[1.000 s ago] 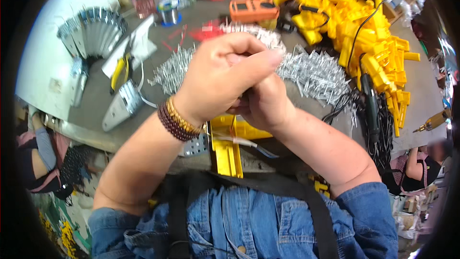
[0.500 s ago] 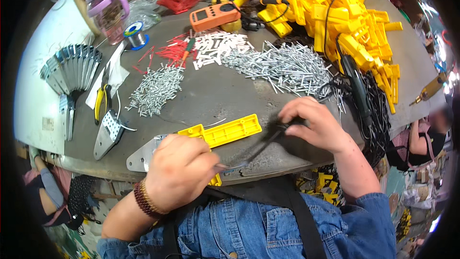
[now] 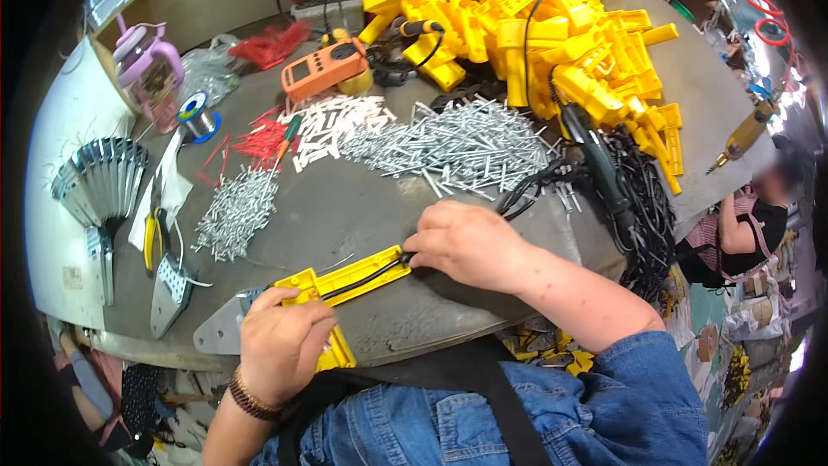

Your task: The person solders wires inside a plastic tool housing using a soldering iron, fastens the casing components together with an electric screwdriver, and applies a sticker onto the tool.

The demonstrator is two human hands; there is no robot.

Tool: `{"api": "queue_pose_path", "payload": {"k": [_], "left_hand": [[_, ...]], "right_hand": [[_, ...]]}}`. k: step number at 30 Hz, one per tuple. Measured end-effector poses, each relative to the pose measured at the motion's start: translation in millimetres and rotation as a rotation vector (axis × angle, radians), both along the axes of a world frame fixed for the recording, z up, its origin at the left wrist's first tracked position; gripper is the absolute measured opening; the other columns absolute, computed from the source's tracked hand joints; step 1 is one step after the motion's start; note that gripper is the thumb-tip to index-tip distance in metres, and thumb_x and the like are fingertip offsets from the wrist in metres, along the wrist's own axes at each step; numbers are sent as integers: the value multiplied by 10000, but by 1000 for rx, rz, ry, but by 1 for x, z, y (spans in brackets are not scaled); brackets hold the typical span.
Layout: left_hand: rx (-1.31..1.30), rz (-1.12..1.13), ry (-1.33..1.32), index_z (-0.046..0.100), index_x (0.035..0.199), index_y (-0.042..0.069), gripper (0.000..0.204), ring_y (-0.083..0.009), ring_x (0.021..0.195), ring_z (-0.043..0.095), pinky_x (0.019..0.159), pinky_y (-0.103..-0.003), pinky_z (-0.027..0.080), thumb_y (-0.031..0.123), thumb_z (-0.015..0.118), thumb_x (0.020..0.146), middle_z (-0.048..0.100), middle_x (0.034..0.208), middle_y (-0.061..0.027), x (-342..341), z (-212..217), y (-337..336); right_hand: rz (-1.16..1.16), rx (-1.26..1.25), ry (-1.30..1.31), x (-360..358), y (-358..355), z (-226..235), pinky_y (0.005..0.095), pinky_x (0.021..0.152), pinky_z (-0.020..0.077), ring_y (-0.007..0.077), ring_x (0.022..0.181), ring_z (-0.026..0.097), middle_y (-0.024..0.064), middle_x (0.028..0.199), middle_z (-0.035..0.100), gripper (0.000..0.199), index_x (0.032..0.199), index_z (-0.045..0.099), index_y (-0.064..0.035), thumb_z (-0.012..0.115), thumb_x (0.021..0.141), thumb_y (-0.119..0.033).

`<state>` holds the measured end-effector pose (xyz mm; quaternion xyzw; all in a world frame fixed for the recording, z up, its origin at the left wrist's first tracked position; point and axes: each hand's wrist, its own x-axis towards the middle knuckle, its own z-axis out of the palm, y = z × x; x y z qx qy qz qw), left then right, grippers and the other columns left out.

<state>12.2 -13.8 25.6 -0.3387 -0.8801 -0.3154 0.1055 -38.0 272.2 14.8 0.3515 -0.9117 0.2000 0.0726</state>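
A yellow plastic housing half [image 3: 392,261] lies near the table's front edge, its open ribbed side up. Along its channel runs a black cable [image 3: 366,278]. My right hand [image 3: 466,246] pinches the cable at the housing's right end. At the other end, my left hand [image 3: 285,336] is closed on the housing, beside the cable's left end; its fingertips are partly hidden. From under the left hand a flat grey metal plate [image 3: 220,326] with holes sticks out to the left. Another yellow part [image 3: 338,352] shows just right of that hand.
Small metal pins [image 3: 237,211], long metal pins [image 3: 466,147], white sleeves [image 3: 336,125] and red pieces [image 3: 259,142] lie beyond my hands. Yellow housings [image 3: 552,34] are heaped at the back. Pliers [image 3: 155,240], a solder spool [image 3: 198,116], an orange meter [image 3: 323,69] and black cables [image 3: 642,233] surround them.
My right hand has moved left and down to the housing's end. The cable, formerly held in front of the housing, now lies along its channel. The whole view has shifted.
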Motion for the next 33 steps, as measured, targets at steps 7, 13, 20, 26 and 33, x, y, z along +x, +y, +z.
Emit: {"api": "queue_pose_path", "payload": {"k": [7,13,20,26,33], "left_hand": [[-108,213,137,626,895,62,186,-311,941,589,966,-458,390,106,700,730,657,966,-105,3,15,-6],[-71,209,44,654,958,69,314,-336,1048,546,950,-450,371,132,752,667,614,1103,-135,-3,-2,-7],[-42,222,102,677,901,37,275,-337,1031,568,924,-438,402,146,760,663,623,1114,-147,3,-6,-15],[45,159,89,679,914,27,297,-321,1011,592,912,-437,415,149,773,659,641,1097,-137,-8,-15,-23],[32,175,68,672,943,39,299,-302,1023,591,931,-434,398,173,764,691,633,1126,-122,-6,-18,-26]], "right_hand": [[-349,1,100,-87,55,47,374,809,524,305,889,656,140,961,683,234,1005,697,-50,680,853,-227],[-875,112,260,-191,74,54,446,820,520,374,923,656,216,909,685,404,1012,600,5,676,839,-352],[-900,-186,116,-225,90,70,376,745,557,297,858,686,199,985,660,537,1223,497,-18,757,801,-226],[-169,-1213,-367,-146,109,71,487,1058,411,340,1224,531,185,1274,559,461,1388,351,-52,511,957,-31],[176,-1321,-734,-38,74,47,319,691,417,157,683,487,48,783,535,475,1291,463,-30,587,885,-243]]}}
